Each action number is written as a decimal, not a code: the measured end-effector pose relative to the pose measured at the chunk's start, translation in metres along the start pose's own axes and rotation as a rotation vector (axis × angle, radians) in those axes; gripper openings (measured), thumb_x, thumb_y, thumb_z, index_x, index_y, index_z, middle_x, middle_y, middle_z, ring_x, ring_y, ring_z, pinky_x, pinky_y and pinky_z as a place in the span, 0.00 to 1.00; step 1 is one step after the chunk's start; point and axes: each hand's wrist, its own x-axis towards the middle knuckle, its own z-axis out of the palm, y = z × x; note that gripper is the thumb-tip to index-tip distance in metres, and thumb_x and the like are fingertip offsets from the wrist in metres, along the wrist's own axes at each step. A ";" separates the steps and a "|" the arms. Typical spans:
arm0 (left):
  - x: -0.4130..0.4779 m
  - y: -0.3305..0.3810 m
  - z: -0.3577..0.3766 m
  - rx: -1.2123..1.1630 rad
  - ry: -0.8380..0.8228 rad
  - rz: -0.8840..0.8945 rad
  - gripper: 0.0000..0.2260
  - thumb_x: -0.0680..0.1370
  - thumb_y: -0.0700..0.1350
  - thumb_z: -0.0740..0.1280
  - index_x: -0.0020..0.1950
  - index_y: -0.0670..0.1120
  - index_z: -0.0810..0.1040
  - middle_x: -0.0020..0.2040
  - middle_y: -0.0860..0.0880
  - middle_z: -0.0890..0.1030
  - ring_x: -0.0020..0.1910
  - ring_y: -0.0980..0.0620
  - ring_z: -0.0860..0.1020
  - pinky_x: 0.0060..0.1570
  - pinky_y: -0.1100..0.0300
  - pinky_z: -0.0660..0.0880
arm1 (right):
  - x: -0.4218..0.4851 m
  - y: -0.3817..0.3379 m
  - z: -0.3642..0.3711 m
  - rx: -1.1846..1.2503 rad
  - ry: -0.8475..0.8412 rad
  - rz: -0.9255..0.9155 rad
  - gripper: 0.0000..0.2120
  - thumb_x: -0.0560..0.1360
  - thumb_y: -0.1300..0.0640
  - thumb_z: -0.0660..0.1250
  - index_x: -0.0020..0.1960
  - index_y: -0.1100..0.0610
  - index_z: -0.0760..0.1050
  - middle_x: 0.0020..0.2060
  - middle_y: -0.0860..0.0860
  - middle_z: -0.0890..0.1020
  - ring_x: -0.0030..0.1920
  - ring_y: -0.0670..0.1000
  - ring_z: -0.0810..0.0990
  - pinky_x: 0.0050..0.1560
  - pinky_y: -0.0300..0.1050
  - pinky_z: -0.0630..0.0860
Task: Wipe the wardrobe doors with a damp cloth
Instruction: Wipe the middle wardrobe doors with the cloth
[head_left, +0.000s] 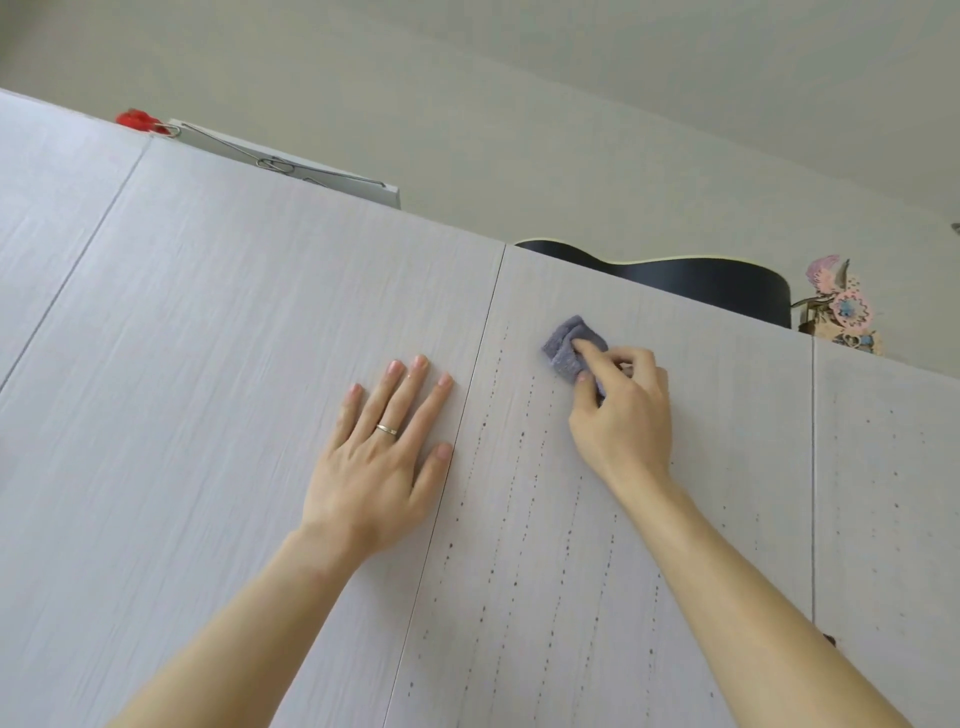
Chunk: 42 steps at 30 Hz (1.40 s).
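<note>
Right hand (621, 415) pinching a folded cloth (571, 349) against the wardrobe door (675, 364), left hand (382, 457) flat, fingers spread, on the neighbouring door (234, 338)

Domestic bedroom or living room: tall pale wood-grain wardrobe doors (260, 364) under a plain off-white ceiling (519, 78), with household storage on top — black guitar body (691, 283), white flat box (311, 176), red object (136, 119), pink paper ornament (844, 306).

Folded grey-purple cloth (569, 348) pressed high on pale wardrobe door (649, 467) (dotted vertical lines).
</note>
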 end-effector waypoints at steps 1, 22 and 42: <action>-0.004 -0.001 0.001 0.000 -0.003 0.012 0.28 0.84 0.59 0.47 0.83 0.56 0.45 0.83 0.54 0.44 0.82 0.53 0.41 0.79 0.49 0.39 | -0.018 -0.004 0.002 0.022 -0.023 -0.071 0.17 0.79 0.60 0.65 0.65 0.46 0.79 0.54 0.48 0.75 0.52 0.53 0.71 0.46 0.48 0.75; -0.039 -0.021 0.011 0.034 0.106 0.157 0.26 0.84 0.54 0.50 0.82 0.50 0.57 0.82 0.51 0.56 0.81 0.49 0.54 0.77 0.43 0.55 | -0.013 -0.025 0.003 -0.044 -0.081 -0.133 0.17 0.76 0.62 0.66 0.61 0.48 0.78 0.55 0.48 0.73 0.56 0.53 0.74 0.47 0.45 0.74; -0.044 -0.020 0.013 0.004 0.170 0.129 0.25 0.83 0.53 0.54 0.81 0.51 0.61 0.82 0.52 0.59 0.81 0.50 0.57 0.78 0.43 0.57 | -0.070 -0.019 -0.001 -0.079 -0.134 -0.393 0.14 0.71 0.61 0.63 0.53 0.52 0.81 0.48 0.50 0.76 0.44 0.52 0.75 0.35 0.39 0.67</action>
